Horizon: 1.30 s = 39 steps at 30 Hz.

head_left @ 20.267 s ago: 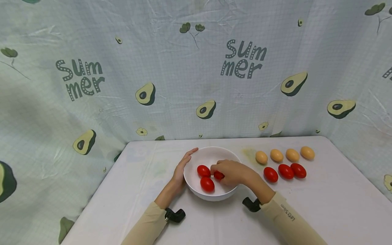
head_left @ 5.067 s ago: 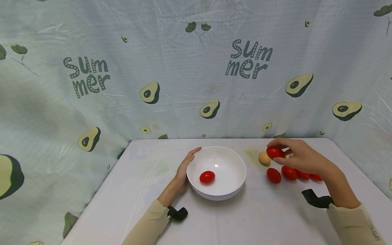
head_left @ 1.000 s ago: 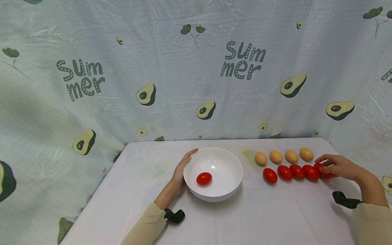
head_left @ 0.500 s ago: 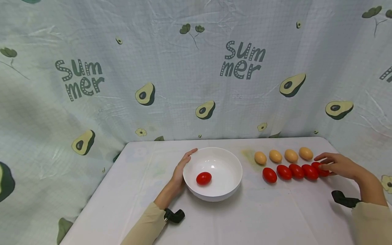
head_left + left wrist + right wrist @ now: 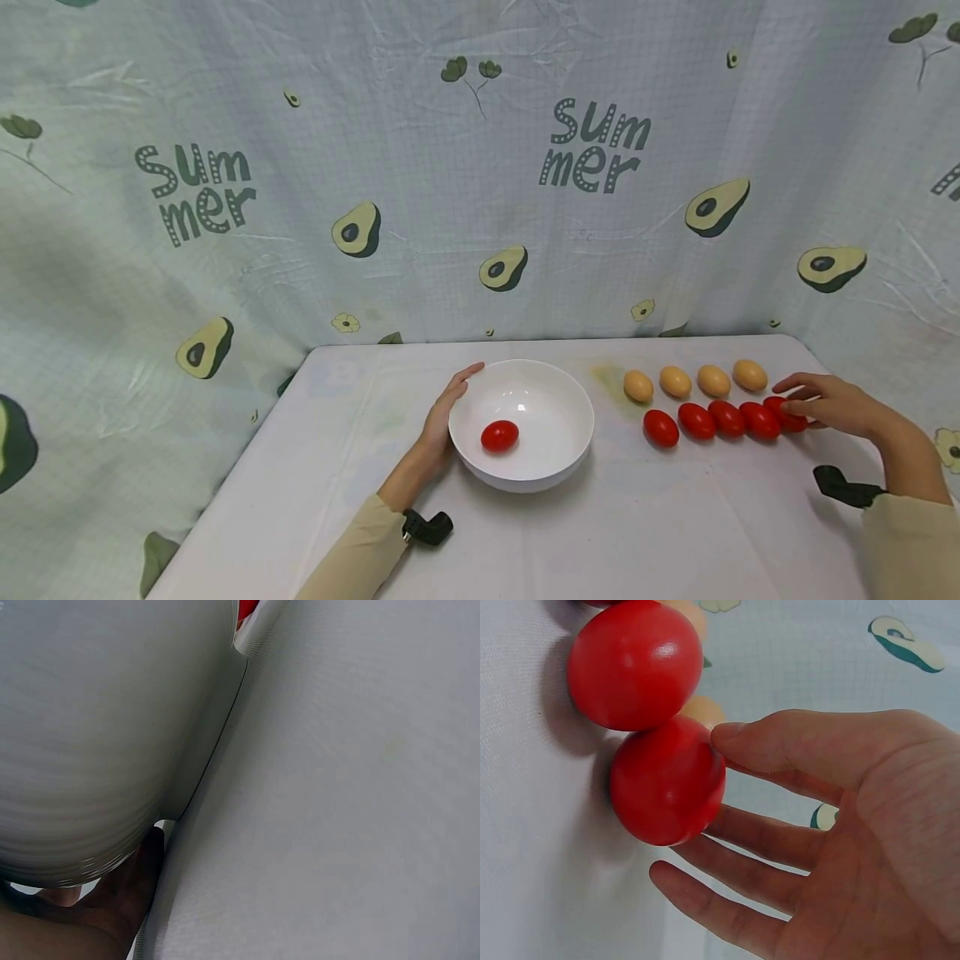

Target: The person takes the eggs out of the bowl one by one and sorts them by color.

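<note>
My left hand point(image 5: 442, 421) rests against the left side of a white bowl point(image 5: 558, 417), fingers stretched along its outer wall. In the left wrist view, the fingers point(image 5: 124, 900) lie beside the bowl's underside. One red egg point(image 5: 499, 436) lies inside the bowl. At the far right, my right hand point(image 5: 843, 408) holds the end red egg point(image 5: 664, 787) of a row lightly between thumb and fingers. That egg sits on the table against its neighbouring red egg point(image 5: 634, 664). Several red eggs point(image 5: 697, 421) make up this row.
Behind the red row stand several tan eggs point(image 5: 712, 381) in a line. A white cloth point(image 5: 600, 533) covers the table, with a yellowish stain point(image 5: 611, 379) near the back. An avocado-printed curtain point(image 5: 420, 167) hangs behind and at both sides.
Twenty seconds ago the bowl held three red eggs; now one. The red row has grown rightward. Five seconds ago my right hand carried a red egg above the tan ones. In the last second, the end egg shifted slightly left.
</note>
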### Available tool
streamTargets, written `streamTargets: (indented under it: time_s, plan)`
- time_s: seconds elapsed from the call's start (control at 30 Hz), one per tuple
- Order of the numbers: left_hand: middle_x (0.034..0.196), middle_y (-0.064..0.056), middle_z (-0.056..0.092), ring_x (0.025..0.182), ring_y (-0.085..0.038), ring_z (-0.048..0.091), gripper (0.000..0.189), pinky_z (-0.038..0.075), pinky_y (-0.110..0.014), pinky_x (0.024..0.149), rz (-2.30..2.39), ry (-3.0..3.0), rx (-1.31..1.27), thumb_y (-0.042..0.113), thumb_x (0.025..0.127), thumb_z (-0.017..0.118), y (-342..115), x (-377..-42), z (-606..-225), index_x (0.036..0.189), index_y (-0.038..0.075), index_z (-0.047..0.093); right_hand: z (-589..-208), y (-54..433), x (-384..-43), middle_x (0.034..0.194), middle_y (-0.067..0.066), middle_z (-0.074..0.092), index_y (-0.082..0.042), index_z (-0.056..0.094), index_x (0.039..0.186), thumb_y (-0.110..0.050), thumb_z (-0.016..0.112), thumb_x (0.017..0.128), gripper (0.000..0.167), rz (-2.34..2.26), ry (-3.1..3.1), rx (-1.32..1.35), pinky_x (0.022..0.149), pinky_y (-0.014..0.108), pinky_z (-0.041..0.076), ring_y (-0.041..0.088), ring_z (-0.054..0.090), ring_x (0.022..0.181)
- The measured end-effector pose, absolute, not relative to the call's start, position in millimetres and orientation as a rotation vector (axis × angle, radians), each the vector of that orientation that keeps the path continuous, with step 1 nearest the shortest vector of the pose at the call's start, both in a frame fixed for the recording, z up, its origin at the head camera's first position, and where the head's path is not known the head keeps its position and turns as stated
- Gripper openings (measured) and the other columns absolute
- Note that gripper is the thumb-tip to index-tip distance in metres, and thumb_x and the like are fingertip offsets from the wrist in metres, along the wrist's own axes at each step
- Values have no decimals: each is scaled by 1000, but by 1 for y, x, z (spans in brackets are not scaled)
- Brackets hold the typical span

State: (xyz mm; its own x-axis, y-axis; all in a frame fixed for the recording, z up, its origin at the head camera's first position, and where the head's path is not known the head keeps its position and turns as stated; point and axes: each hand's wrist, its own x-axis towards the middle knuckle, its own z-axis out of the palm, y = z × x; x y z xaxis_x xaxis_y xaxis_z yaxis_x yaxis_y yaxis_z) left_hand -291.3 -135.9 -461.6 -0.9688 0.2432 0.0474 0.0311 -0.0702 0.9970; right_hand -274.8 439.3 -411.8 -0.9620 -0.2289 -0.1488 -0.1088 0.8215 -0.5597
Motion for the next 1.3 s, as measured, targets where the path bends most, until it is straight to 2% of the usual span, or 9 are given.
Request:
streamTargets:
  time_s: [0.2,0.57,0.87,1.0,1.13,1.17,1.23,1.27,1.3]
  plan:
    - [170,-1,29,157,-28,28,52,19,-50,131,2174,2048,327,36,109,29,-136,-293,-463,158,23,42,-406,435,-274,123,41,60,15,50,131,-12,59,100,42,-795,2842,-257,82,51,63,37,67,102]
    - [170,-1,29,156,-28,29,52,20,-51,131,2165,2045,327,36,109,30,-135,-292,-465,158,23,41,-382,416,-263,121,39,61,9,53,131,-17,61,101,40,-680,2988,-300,80,61,60,55,61,108]
    - [170,-1,30,156,-29,31,52,21,-50,131,2178,2029,330,36,109,30,-135,-292,-465,158,23,41,-359,386,-256,130,34,62,3,55,136,-22,61,102,42,-735,3074,-423,83,63,58,52,59,116]
    - [170,-1,29,156,-29,29,53,20,-50,131,2185,2025,337,36,109,30,-135,-292,-465,158,22,41,-349,372,-252,131,29,64,-2,57,135,-24,62,102,40,-736,3109,-457,80,54,61,48,61,116]
    - [170,0,29,157,-27,29,52,20,-49,131,2184,2028,327,36,109,30,-136,-292,-464,158,23,42,-340,360,-248,131,25,65,-5,59,134,-22,64,101,38,-740,3129,-503,77,31,58,44,62,115]
    - [170,1,29,157,-27,29,52,20,-49,131,2183,2027,324,36,109,30,-136,-291,-463,158,23,42,-338,357,-248,130,24,66,-5,60,134,-22,65,101,38,-747,3137,-517,77,26,58,38,63,114]
    - [170,1,30,157,-26,30,52,20,-49,131,2182,2029,319,36,109,29,-136,-291,-462,158,24,42,-334,351,-246,129,21,67,-6,61,133,-21,66,100,37,-760,3152,-541,75,17,53,36,63,113]
    - [170,1,30,157,-27,30,52,20,-49,131,2181,2030,321,36,109,29,-136,-290,-462,158,24,41,-333,349,-245,129,19,67,-7,61,133,-21,66,99,36,-773,3159,-553,75,14,53,25,65,111]
    - [170,1,30,157,-27,30,52,19,-49,131,2181,2031,321,36,109,29,-136,-290,-461,158,24,41,-331,345,-245,128,18,68,-8,62,132,-20,66,99,35,-784,3164,-562,75,13,53,24,65,111]
